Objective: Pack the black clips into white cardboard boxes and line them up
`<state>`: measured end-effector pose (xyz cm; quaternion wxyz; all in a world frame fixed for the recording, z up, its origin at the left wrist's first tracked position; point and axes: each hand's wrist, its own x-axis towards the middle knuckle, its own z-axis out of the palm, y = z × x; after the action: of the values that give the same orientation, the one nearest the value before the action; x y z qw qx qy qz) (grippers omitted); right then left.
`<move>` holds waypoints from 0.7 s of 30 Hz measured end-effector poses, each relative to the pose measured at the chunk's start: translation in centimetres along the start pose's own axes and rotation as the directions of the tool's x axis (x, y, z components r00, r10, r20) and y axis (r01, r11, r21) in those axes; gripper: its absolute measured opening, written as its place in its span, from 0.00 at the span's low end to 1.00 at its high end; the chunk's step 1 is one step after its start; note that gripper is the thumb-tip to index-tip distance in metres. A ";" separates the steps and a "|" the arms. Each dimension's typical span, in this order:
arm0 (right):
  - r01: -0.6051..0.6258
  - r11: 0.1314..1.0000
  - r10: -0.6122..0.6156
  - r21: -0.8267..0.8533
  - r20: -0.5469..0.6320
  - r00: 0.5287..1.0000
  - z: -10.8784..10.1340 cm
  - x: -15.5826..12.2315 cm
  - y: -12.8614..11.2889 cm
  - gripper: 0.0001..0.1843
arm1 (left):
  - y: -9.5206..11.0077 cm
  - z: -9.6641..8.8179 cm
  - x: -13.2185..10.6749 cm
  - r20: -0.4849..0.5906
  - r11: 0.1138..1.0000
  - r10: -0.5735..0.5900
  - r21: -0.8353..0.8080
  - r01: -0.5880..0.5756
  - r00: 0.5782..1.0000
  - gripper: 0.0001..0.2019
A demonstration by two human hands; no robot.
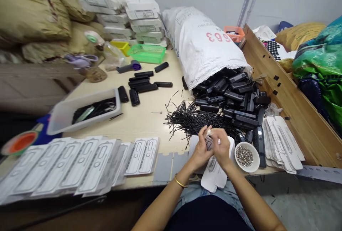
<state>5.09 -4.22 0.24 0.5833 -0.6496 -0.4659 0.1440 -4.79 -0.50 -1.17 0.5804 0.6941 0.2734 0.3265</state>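
My left hand [201, 151] and my right hand [222, 150] meet at the table's front edge, fingers curled round a small printed white card [209, 142]. White coverings show on some fingertips. Below the hands, more printed white cards [213, 176] hang over the edge above my lap. To the right of my right hand stands a white bowl [253, 168] with small metal pieces [244, 156]. Just beyond my hands lies a heap of thin black pins [197, 117]. Part of the held card is hidden by my fingers.
A white sack [205, 42] spills black plastic cases [235, 95]. Stacked cards [283, 143] lie right, beside a wooden board [294, 106]. Packed printed cards [93, 165], a translucent bin [85, 126], a green tray [148, 53] and wrapped stacks [145, 24] are on the left.
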 end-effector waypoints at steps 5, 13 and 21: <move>0.026 0.999 -0.026 0.030 -0.007 1.000 0.2 -0.7 -0.3 0.08 | 0.5 0.4 0.0 -0.057 0.990 -0.092 -0.113 0.085 0.994 0.37; -0.100 0.988 0.098 0.114 0.023 0.995 -0.1 -0.6 -0.1 0.07 | 0.1 0.7 0.5 -0.057 0.991 -0.127 -0.047 0.124 0.990 0.36; -0.020 0.998 0.023 0.062 -0.042 0.999 -0.2 -0.4 0.4 0.09 | -0.5 1.1 0.6 -0.066 0.996 -0.078 0.027 0.080 0.995 0.37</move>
<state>5.18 -4.60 -0.18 0.6112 -0.6392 -0.4417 0.1507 -3.59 -0.64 -1.68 0.5732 0.6805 0.3242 0.3214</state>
